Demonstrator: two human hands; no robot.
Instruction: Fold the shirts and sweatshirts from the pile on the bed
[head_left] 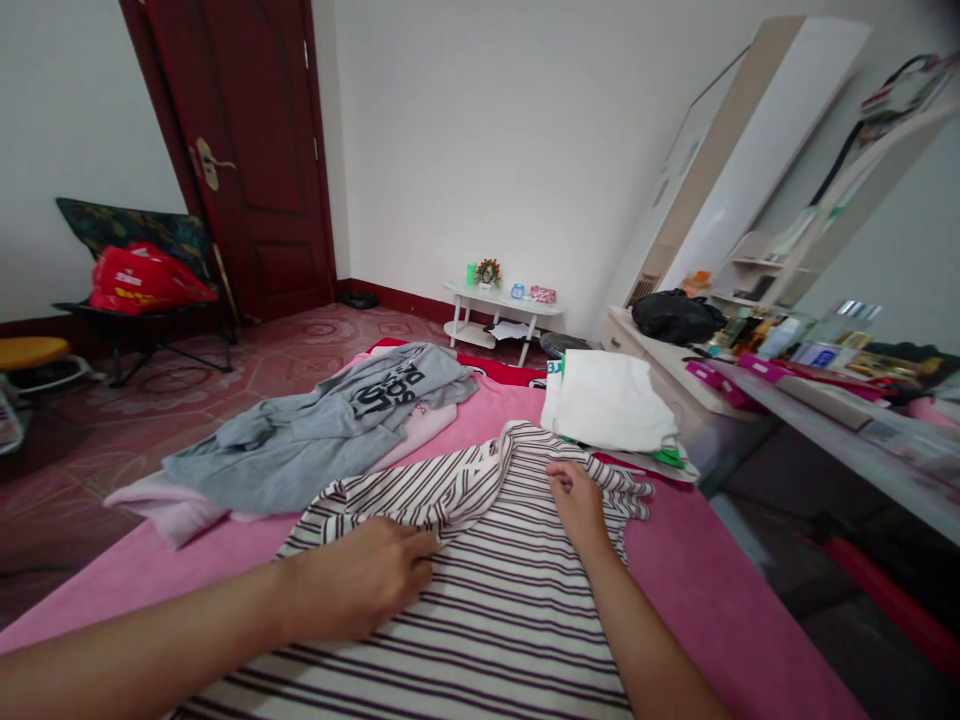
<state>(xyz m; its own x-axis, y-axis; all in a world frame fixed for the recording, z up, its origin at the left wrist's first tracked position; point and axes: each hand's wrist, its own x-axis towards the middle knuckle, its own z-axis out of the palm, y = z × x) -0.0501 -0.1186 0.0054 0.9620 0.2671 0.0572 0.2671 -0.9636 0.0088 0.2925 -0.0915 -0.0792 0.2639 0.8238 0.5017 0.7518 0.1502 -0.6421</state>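
A white shirt with dark stripes (517,590) lies spread over the pink bed cover (690,570), its collar end away from me and its fabric bunched at the upper left. My left hand (375,575) is closed on the shirt's left side, fingers curled into the cloth. Near the right shoulder, my right hand (577,500) rests on the same shirt with thumb and fingertips pinched together at the fabric. Just beyond to the left is a grey garment with black lettering (322,430), lying over a pale pink one (169,510). A stack of folded white clothes (611,395) sits beyond my right hand.
Along the right stands a dressing table (720,395) crowded with bottles, boxes and a black bag (675,317). A low white table (502,297) is by the far wall. At the left, a folding chair (135,225) holds a red plastic bag (146,278).
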